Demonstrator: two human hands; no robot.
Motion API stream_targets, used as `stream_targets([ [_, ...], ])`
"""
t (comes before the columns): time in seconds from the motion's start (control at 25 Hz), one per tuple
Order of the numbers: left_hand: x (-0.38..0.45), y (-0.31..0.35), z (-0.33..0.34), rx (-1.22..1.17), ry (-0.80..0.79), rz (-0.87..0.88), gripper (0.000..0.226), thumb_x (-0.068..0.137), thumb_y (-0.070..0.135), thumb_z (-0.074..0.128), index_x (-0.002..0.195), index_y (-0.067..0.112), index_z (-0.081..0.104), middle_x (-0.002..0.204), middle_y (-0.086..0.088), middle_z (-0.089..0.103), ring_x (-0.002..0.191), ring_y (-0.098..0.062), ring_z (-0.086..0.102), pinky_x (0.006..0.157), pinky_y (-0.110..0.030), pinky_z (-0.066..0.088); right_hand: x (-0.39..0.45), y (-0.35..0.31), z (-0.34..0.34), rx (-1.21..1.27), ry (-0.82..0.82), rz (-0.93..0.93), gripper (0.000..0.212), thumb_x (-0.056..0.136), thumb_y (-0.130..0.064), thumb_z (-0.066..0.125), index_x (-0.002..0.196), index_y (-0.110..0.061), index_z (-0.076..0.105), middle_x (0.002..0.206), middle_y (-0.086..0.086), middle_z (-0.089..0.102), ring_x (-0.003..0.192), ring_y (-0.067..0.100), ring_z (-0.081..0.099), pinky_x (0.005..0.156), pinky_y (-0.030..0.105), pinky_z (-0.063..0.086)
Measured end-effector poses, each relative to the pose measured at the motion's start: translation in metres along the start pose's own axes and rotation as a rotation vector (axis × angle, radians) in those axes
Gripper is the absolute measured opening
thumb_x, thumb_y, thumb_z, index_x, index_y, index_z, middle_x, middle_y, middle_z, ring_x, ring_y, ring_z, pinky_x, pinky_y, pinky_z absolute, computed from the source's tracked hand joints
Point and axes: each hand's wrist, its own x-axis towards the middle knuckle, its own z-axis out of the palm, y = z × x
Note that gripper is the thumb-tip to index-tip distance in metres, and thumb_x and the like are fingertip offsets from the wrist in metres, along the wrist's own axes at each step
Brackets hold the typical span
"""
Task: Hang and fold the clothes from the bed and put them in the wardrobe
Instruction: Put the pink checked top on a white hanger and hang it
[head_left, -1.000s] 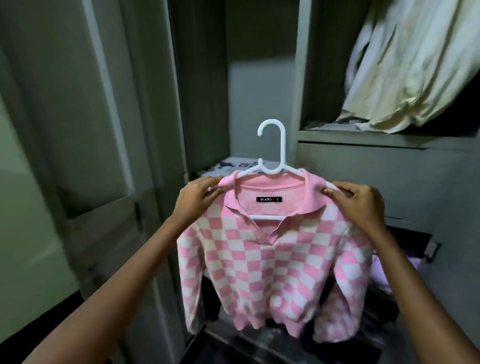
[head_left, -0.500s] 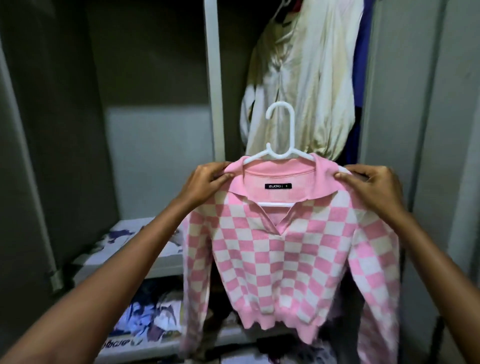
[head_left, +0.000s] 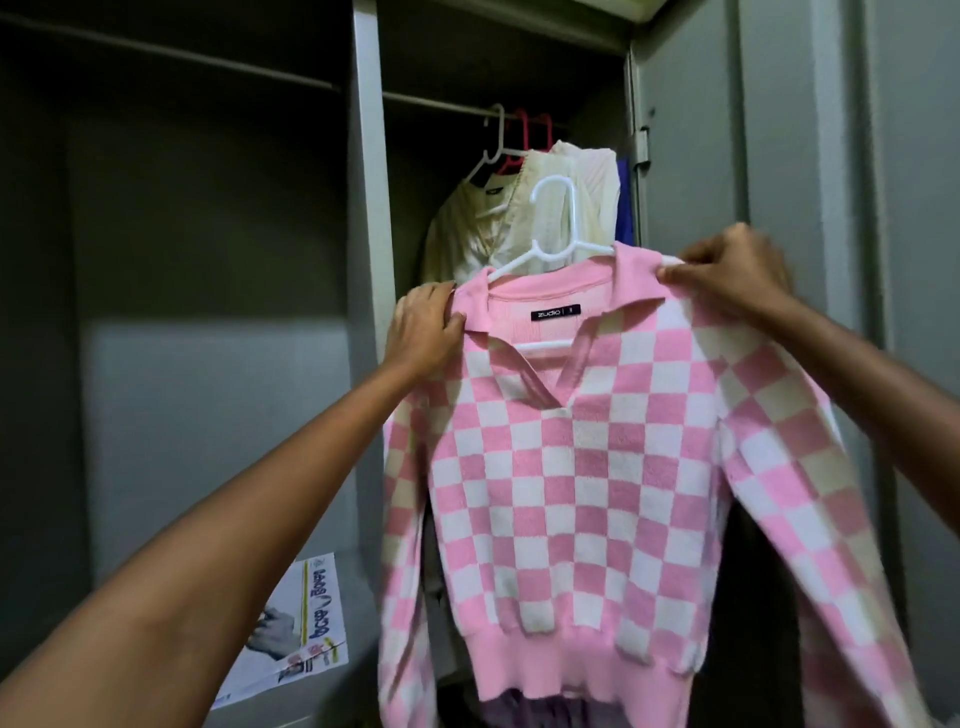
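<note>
Two hands carry the pink-and-white checked knit sweater (head_left: 571, 467) on its white plastic hanger (head_left: 553, 228), and over the last second they have lifted it from down by the lower shelves up to the hanging section of the grey metal wardrobe (head_left: 363, 208). The left hand (head_left: 423, 332) grips the left shoulder at the collar; the right hand (head_left: 727, 273) pinches the right shoulder seam, its grip tight on the fabric. The right side now sits higher, so the hanger is tilted, where before it was level.

The hook has come up in front of the cream blouse (head_left: 519, 228) that hangs from the dark rail (head_left: 441, 106) beside a red hanger (head_left: 524, 140). The hook is below the rail and not yet over it. The sweater appears ready for hanging, and what seems to remain is a further lift and a tip of the hook over the bar. A printed newspaper sheet (head_left: 301, 629) lines the left shelf.
</note>
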Motion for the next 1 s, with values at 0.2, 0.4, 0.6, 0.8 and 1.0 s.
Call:
stream_targets([
  [0.2,0.029,-0.014,-0.006,0.078,0.071,-0.003,0.052,0.096,0.029,0.046,0.142,0.009,0.034,0.149,-0.010,0.031,0.141,-0.024,0.021,0.116,-0.039,0.014,0.055,-0.030,-0.032,-0.165,0.089,-0.041,0.036,0.078,-0.040,0.072,0.104,-0.015,0.072,0.100,0.021,0.067,0.096,0.039,0.060,0.078,0.038,0.042],
  [0.4,0.063,-0.033,-0.011,0.314,0.062,0.089,0.061,0.095,0.028,0.045,0.148,0.010,0.021,0.157,-0.010,0.010,0.146,-0.024,0.001,0.117,-0.038,0.000,0.098,-0.068,-0.027,-0.351,0.151,-0.012,0.040,0.078,-0.035,0.073,0.108,-0.008,0.069,0.110,0.024,0.063,0.103,0.039,0.058,0.073,0.031,0.034],
  [0.6,0.113,-0.041,-0.013,0.578,0.099,0.110,0.074,0.094,0.038,0.045,0.151,0.011,0.006,0.158,-0.012,-0.004,0.145,-0.026,-0.008,0.117,-0.041,-0.003,0.143,-0.111,0.016,-0.414,0.237,-0.064,0.025,0.087,-0.015,0.063,0.108,-0.002,0.064,0.116,0.021,0.062,0.111,0.036,0.056,0.084,0.034,0.042],
  [0.8,0.135,-0.044,-0.010,0.743,0.176,0.108,0.075,0.093,0.052,0.034,0.151,0.014,0.004,0.158,-0.010,-0.007,0.145,-0.026,-0.010,0.116,-0.044,-0.005,0.200,-0.141,0.057,-0.430,0.336,-0.121,0.019,0.089,-0.008,0.055,0.105,-0.006,0.066,0.112,0.018,0.064,0.107,0.034,0.060,0.083,0.033,0.045],
  [1.0,0.141,-0.054,0.000,0.818,0.292,0.103,0.075,0.092,0.047,0.038,0.151,0.014,0.004,0.157,-0.014,-0.008,0.145,-0.030,-0.009,0.117,-0.046,-0.003,0.255,-0.147,0.100,-0.376,0.376,-0.070,0.023,0.091,-0.005,0.050,0.110,-0.005,0.064,0.116,0.017,0.063,0.110,0.033,0.058,0.086,0.033,0.045],
])
